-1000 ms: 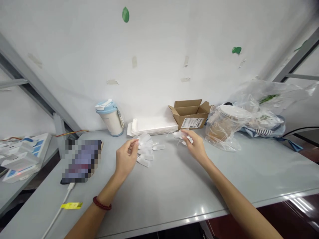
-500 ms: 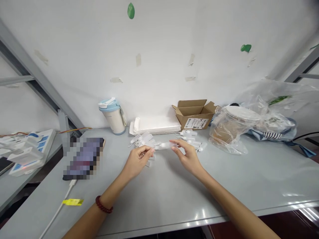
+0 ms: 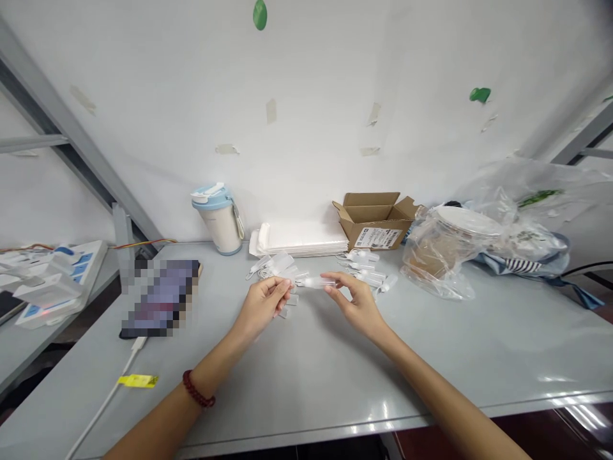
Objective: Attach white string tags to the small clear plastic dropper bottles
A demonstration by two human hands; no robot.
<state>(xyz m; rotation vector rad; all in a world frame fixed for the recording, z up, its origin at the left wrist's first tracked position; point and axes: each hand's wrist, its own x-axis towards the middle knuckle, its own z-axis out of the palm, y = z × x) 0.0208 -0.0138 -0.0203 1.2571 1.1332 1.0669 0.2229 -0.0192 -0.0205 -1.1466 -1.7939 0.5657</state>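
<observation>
A small tube (image 3: 313,282), white at one end and clear at the other, hangs level between my two hands above the table. My right hand (image 3: 357,300) pinches its clear right end between thumb and fingers. At the other end, my left hand (image 3: 263,303) is closed in a pinch, apparently on the thin cord or loop; the fingertips hide most of it. Several similar clear-and-white pieces with cords (image 3: 278,263) lie in a pile behind my left hand. Another group of the same pieces (image 3: 366,271) lies behind my right hand.
Behind the piles are a stack of white flat packets (image 3: 301,239) and an open cardboard box (image 3: 376,220). A cup with a blue lid (image 3: 219,220) stands left of them. At left lies a blurred phone (image 3: 165,297) with a white cable (image 3: 117,383); at right, a bagged tub (image 3: 440,246).
My hands still hold the tube and have barely moved. My left fingers have drawn slightly left and curled more tightly. The whole view has shifted a little.
</observation>
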